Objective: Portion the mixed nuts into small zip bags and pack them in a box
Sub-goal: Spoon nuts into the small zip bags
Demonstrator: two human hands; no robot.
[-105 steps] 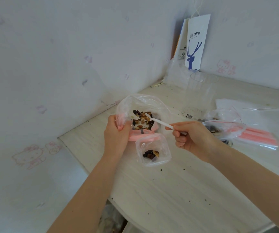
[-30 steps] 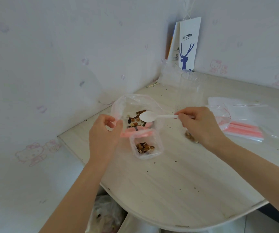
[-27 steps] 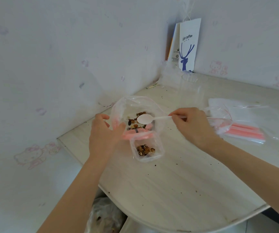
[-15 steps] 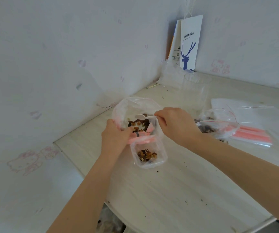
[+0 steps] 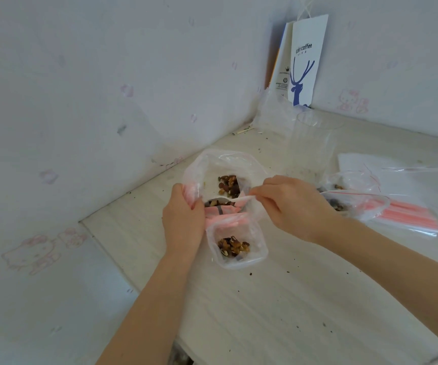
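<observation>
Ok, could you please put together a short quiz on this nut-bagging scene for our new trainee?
1. True or false: the right hand holds a white spoon.
2. What lies in the small zip bag? A) mixed nuts B) a spoon C) nothing
3. Which hand grips the rim of the large bag?
Key: 1 true; 2 A; 3 the left hand.
</observation>
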